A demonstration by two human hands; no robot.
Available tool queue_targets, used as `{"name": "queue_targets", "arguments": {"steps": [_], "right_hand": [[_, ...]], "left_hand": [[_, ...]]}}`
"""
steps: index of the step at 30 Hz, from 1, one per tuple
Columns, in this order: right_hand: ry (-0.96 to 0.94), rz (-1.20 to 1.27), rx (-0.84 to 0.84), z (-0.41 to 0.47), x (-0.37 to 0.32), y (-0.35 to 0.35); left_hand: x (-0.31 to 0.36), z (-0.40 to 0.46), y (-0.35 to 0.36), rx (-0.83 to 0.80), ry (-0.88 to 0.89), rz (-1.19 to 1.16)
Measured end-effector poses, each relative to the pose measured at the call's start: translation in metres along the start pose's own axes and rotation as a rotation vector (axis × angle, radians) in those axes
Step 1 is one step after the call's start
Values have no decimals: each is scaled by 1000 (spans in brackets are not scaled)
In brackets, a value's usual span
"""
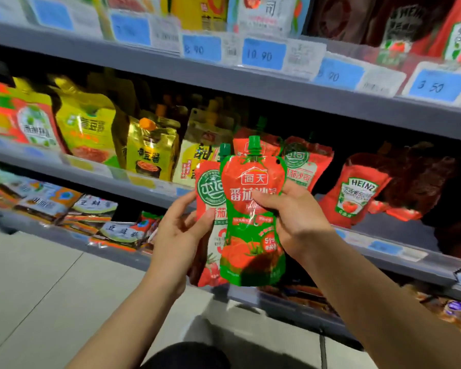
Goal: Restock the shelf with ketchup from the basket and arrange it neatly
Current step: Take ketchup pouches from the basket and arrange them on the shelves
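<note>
The right hand (296,217) grips a Haday ketchup pouch (253,222) just before the middle shelf (383,246); the left hand (179,233) clasps a second ketchup pouch (210,198) behind it, left of the Heinz pouch (357,187).

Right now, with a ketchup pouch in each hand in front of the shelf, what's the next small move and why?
Probably lift the right hand's front pouch up and back onto the middle shelf, into the bare stretch left of the Heinz pouch. It is upright and faces forward; the left hand holds the second pouch behind.
</note>
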State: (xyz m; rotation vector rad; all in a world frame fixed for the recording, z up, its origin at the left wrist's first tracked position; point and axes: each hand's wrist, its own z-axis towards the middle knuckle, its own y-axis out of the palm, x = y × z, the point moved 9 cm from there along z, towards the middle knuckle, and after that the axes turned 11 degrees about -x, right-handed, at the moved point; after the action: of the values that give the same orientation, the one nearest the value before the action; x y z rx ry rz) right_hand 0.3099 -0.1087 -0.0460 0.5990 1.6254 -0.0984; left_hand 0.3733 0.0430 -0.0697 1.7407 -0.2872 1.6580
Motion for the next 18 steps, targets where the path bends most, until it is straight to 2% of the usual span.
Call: {"name": "queue_targets", "arguments": {"steps": [3, 6, 14, 16, 18], "right_hand": [[35, 66, -62, 10, 7, 22], [60, 111, -139, 17, 16, 47], [-8, 42, -180, 26, 33, 68], [-51, -88, -180, 25, 23, 57], [-194, -472, -33, 28, 0, 30]], "left_hand": [[6, 2, -6, -32, 10, 55], [9, 2, -20, 22, 23, 28], [-2, 10, -50, 125, 10, 78], [-6, 15, -54, 145, 1, 46], [-8, 18, -62, 181, 4, 9]]}}
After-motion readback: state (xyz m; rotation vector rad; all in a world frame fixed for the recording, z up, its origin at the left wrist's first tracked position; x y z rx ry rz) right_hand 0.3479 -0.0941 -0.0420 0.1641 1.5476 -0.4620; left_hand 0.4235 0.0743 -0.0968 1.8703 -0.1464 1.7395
